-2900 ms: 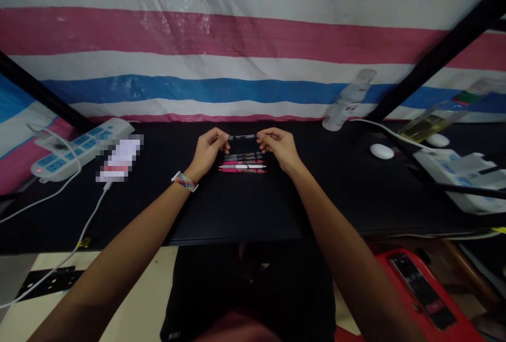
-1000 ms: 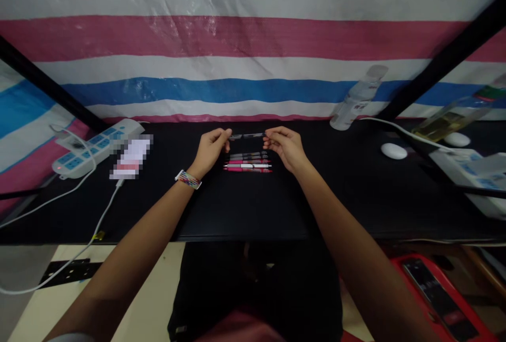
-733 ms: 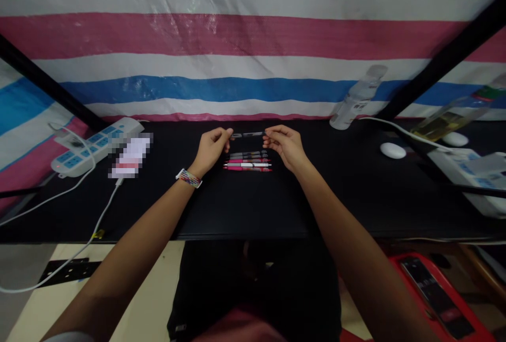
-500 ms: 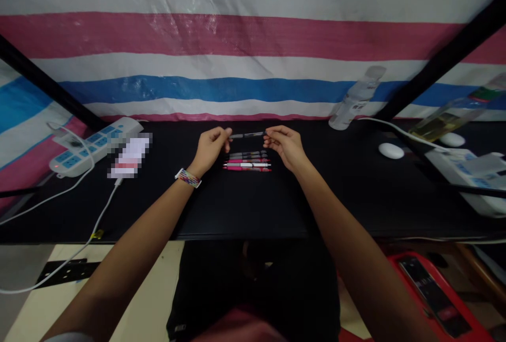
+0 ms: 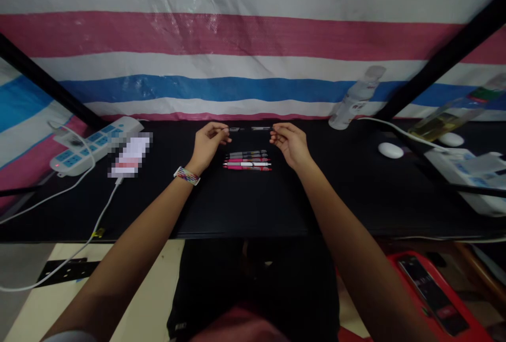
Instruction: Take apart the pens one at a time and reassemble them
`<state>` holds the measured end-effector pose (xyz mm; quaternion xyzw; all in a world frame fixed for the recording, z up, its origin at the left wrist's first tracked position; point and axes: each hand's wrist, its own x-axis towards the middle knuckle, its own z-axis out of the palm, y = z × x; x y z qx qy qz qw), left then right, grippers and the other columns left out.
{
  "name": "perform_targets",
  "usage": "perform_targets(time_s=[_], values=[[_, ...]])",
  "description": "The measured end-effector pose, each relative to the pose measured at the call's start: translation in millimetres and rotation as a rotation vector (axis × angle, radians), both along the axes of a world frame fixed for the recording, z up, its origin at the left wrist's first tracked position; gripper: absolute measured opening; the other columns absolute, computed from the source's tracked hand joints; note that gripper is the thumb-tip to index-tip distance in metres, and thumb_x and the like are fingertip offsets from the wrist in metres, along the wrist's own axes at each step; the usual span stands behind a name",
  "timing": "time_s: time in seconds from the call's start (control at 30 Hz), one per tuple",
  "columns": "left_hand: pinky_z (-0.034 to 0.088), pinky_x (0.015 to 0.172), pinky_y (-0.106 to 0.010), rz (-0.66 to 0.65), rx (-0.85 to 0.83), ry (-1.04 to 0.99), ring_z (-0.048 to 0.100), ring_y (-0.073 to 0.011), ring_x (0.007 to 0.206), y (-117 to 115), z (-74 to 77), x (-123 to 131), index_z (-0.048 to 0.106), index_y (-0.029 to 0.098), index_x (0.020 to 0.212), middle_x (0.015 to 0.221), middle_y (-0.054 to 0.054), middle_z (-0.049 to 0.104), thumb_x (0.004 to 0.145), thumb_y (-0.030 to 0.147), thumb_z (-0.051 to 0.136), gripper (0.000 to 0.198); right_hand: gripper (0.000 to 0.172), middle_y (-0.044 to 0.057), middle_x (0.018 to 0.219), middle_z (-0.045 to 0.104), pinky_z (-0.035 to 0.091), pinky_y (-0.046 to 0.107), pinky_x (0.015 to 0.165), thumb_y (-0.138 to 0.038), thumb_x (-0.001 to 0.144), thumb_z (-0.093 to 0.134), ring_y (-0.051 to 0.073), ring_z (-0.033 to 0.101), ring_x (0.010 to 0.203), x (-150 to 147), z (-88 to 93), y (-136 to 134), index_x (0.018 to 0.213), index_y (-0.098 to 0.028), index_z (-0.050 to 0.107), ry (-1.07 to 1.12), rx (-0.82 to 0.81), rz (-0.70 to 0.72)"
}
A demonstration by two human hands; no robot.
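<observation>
The left grip (image 5: 207, 144) is hiding one end of a small pen piece (image 5: 236, 129), and the right grip (image 5: 291, 144) is hiding one end of a longer piece (image 5: 260, 128). Blurry squares are covering a flat thing (image 5: 130, 155) on the table (image 5: 253, 205). Marks on the pens (image 5: 247, 164) are looking too tiny to read. The right edge of the view is cutting off a white power strip (image 5: 445, 169).

the desk (image 5: 245, 205) gives open passage on the near side of the pens (image 5: 247, 164), which obstruct the gap between left hand (image 5: 206, 146) and right hand (image 5: 292, 145).

Two pen parts (image 5: 261, 128), two bottles (image 5: 356, 99), one wristband (image 5: 187, 175)
</observation>
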<state>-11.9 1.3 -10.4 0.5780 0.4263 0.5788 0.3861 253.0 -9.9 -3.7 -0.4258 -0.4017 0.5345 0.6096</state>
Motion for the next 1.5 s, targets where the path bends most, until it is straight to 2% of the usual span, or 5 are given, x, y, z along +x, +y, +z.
perform_targets(time_s=[0.23, 0.5, 0.73, 1.37, 1.5], values=[[0.060, 0.065, -0.026, 0.026, -0.013, -0.040, 0.079, -0.0157, 0.075, 1.7, -0.9, -1.8, 0.077, 0.021, 0.103, 0.091, -0.007, 0.080, 0.091, 0.023, 0.077, 0.012, 0.009, 0.002, 0.078, 0.072, 0.062, 0.034, 0.079, -0.025, 0.078, 0.079, 0.016, 0.067, 0.073, 3.7, -2.2, 3.1, 0.086, -0.023, 0.075, 0.032, -0.019, -0.058], [0.058, 0.063, -0.024, 0.065, -0.034, -0.047, 0.075, -0.0121, 0.068, 7.2, -5.5, -2.8, 0.072, 0.020, 0.091, 0.084, -0.004, 0.076, 0.097, 0.027, 0.076, 0.009, 0.003, 0.002, 0.074, 0.070, 0.059, 0.031, 0.072, -0.021, 0.079, 0.072, 0.015, 0.063, 0.068, 3.9, 0.9, 2.5, 0.081, -0.023, 0.074, 0.031, -0.075, -0.124], [0.059, 0.065, -0.024, 0.047, -0.026, -0.039, 0.072, -0.0116, 0.065, 5.1, -4.3, 0.2, 0.068, 0.020, 0.078, 0.076, -0.004, 0.074, 0.098, 0.035, 0.080, 0.027, 0.005, 0.002, 0.075, 0.071, 0.058, 0.030, 0.071, -0.020, 0.079, 0.076, 0.015, 0.064, 0.070, 0.8, 3.8, -0.9, 0.083, -0.022, 0.076, 0.047, -0.062, -0.045], [0.059, 0.065, -0.025, 0.021, -0.018, -0.090, 0.077, -0.0135, 0.072, 4.9, -2.3, -2.6, 0.076, 0.021, 0.090, 0.087, -0.006, 0.081, 0.095, 0.037, 0.083, 0.018, 0.007, 0.002, 0.073, 0.069, 0.059, 0.031, 0.072, -0.016, 0.081, 0.069, 0.015, 0.064, 0.069, 4.4, -2.1, 5.0, 0.083, -0.021, 0.073, 0.069, -0.077, -0.115], [0.060, 0.065, -0.026, -0.034, -0.004, -0.053, 0.077, -0.0149, 0.074, 1.7, -1.4, 0.5, 0.080, 0.020, 0.093, 0.087, -0.007, 0.082, 0.090, 0.042, 0.088, 0.024, 0.006, 0.003, 0.077, 0.073, 0.062, 0.034, 0.076, -0.021, 0.082, 0.079, 0.016, 0.068, 0.072, 1.4, -2.6, 1.2, 0.086, -0.021, 0.076, 0.038, -0.034, -0.008]])
